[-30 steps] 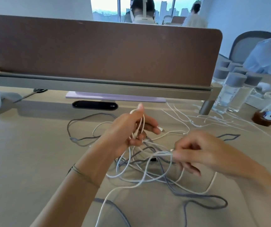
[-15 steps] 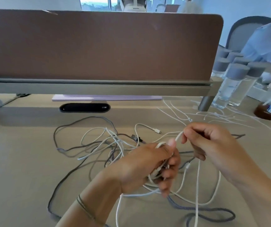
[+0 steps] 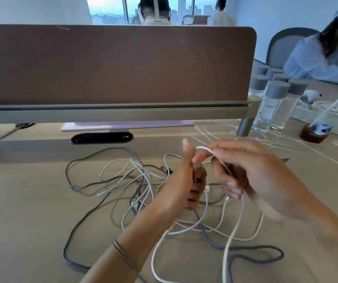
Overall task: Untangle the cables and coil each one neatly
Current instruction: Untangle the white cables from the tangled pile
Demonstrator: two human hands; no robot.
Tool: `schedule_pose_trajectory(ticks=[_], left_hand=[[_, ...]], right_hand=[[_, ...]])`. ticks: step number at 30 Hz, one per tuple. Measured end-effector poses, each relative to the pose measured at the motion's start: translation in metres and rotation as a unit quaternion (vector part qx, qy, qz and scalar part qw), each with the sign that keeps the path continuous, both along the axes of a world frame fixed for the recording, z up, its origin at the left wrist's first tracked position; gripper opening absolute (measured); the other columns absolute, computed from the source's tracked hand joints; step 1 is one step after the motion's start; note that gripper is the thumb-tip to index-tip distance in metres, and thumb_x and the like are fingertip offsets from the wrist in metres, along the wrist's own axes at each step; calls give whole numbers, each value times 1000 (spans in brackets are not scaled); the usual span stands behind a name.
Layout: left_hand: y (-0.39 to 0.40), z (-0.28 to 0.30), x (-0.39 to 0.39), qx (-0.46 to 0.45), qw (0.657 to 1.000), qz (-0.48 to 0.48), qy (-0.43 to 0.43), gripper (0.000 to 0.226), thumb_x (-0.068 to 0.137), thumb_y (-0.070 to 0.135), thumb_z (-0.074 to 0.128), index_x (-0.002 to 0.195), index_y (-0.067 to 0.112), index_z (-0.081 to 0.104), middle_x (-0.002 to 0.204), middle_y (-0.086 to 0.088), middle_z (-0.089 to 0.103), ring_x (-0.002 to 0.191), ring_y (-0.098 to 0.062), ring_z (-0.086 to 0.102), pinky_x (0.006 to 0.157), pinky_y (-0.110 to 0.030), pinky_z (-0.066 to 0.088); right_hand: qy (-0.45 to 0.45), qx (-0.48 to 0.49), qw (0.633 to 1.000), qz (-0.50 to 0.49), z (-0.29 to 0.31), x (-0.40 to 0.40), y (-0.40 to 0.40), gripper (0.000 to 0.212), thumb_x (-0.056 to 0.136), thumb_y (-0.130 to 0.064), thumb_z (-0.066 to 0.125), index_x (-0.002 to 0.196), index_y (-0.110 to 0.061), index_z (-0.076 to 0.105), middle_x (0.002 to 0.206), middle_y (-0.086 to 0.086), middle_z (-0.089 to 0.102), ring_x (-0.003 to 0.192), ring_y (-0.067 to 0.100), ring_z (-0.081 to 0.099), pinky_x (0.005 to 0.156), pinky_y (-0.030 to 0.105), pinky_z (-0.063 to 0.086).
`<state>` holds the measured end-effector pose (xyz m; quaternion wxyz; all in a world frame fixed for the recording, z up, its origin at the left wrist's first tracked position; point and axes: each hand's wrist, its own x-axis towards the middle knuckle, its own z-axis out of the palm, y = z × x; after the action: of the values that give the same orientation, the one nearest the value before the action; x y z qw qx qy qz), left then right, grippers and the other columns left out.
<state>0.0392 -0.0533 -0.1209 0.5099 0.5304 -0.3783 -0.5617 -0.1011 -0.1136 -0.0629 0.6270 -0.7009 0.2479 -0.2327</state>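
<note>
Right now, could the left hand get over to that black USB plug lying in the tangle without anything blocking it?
Probably yes. The black plug lies on the desk just beside the left hand, with nothing between. But that hand is gripping a white cable, so it would need to let go first.

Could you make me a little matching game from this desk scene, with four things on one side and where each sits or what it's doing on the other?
Things:
1. white cable
2. grey braided cable
3. water bottles
4. black slot

Places or states:
A. standing at the right end of the divider
B. looped over the right hand
C. lying slack on the table
D. set into the table below the divider

Pairs: 1-B, 2-C, 3-A, 4-D
</note>
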Motion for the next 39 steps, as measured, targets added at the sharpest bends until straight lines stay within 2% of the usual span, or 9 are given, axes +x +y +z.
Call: schedule_pose_trajectory(ticks=[5, 10, 14, 20, 23, 26, 30, 33, 39], left_hand=[[3, 4, 15, -42, 999, -12, 31, 96, 72, 95, 34, 69, -1, 41, 57, -35, 37, 56, -51, 45, 66, -49, 45], [6, 10, 15, -140, 987, 69, 30, 42, 88, 52, 63, 86, 14, 46, 73, -10, 43, 50, -25, 44, 42, -29, 41], [3, 17, 13, -201, 955, 196, 94, 39, 96, 47, 54, 78, 13, 46, 65, -1, 44, 58, -15, 44, 60, -28, 41], [18, 26, 24, -115, 939, 235, 223, 52, 98, 62, 37, 72, 17, 44, 55, 2, 40, 40, -11, 32, 34, -21, 25], [37, 24, 34, -75, 949, 205, 226, 54, 99, 62, 38, 76, 15, 50, 55, 2, 44, 37, -8, 31, 31, -19, 21], [51, 23, 34, -76, 951, 192, 229, 43, 97, 53, 52, 77, 15, 53, 60, 2, 46, 43, -6, 35, 35, -16, 24], [66, 22, 16, -131, 940, 177, 262, 10, 94, 17, 61, 89, 10, 55, 69, -2, 51, 55, -8, 45, 44, -16, 37], [78, 22, 9, -159, 915, 184, 322, 24, 105, 26, 45, 91, 10, 57, 65, 0, 46, 51, -8, 42, 41, -17, 36], [97, 7, 8, -114, 918, 235, 300, 44, 105, 46, 39, 74, 16, 48, 58, 2, 44, 44, -9, 44, 36, -17, 38]], right_hand=[[70, -19, 996, 55, -6, 9, 16, 43, 100, -35, 53, 81, -1, 70, 51, 10, 52, 47, 24, 43, 49, 32, 39], [167, -95, 981, 20, -21, 19, 24, 55, 103, -46, 50, 65, -9, 64, 49, 7, 57, 42, 20, 48, 53, 28, 42], [184, -146, 972, -26, -26, 23, 22, 59, 99, -52, 53, 56, -13, 63, 39, -1, 49, 35, 11, 41, 50, 23, 36], [119, 107, 983, 88, -36, 10, 26, 45, 100, -35, 55, 61, -13, 58, 48, -1, 24, 45, 13, 16, 47, 26, 13], [55, 212, 968, 122, -33, -13, 25, 36, 97, -29, 52, 67, -10, 56, 49, -1, 23, 48, 16, 22, 54, 30, 18], [-12, 213, 973, 85, -30, -26, 30, 31, 94, -25, 53, 70, -7, 59, 46, -1, 26, 47, 18, 31, 62, 35, 28], [-33, 150, 986, 61, -32, -21, 54, 30, 101, -23, 46, 78, -8, 59, 50, -1, 21, 47, 18, 21, 58, 33, 27], [-23, 119, 990, 65, -34, -20, 76, 30, 106, -20, 42, 85, -5, 57, 52, 2, 22, 50, 20, 18, 56, 33, 23], [14, 71, 996, 54, -54, -16, 92, 33, 107, -24, 46, 82, -7, 59, 53, 1, 27, 47, 12, 20, 46, 22, 18]])
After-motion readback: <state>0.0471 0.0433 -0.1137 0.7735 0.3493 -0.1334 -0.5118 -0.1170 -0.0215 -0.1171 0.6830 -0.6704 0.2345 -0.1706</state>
